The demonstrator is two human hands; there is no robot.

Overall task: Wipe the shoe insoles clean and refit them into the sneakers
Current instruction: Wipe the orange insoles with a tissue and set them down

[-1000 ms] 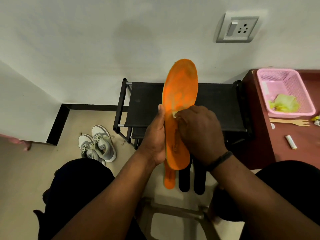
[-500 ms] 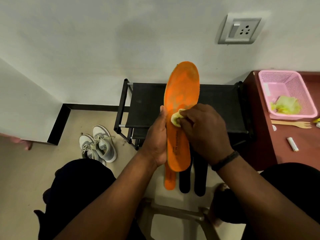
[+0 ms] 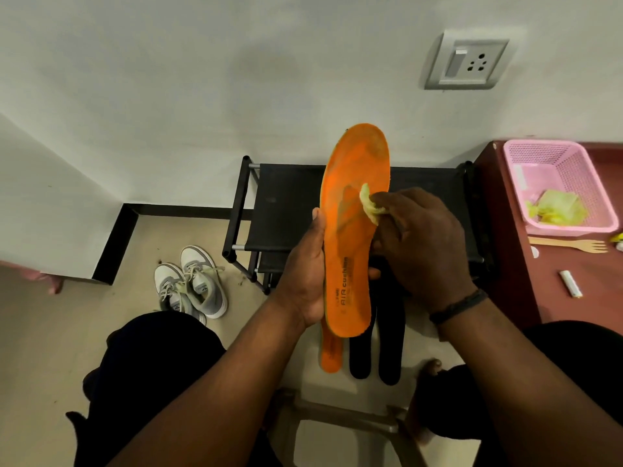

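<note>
While nothing touches them, the sneakers (image 3: 190,284) sit as a pair on the floor at far left, beside the black shoe rack (image 3: 290,203). Left hand (image 3: 303,281) grips the orange insole (image 3: 354,230) by its heel half, thumb along the left edge, toe end pointing up toward the wall. Right hand (image 3: 421,244) pinches a yellow-green wipe (image 3: 369,207) against the insole's middle (fingers curled round it). Below, on the floor: second orange insole (image 3: 331,355) and two black insoles (image 3: 376,352), side by side. Far right, desk (image 3: 512,264) carries a pink basket (image 3: 573,183), wooden fork (image 3: 573,245).
</note>
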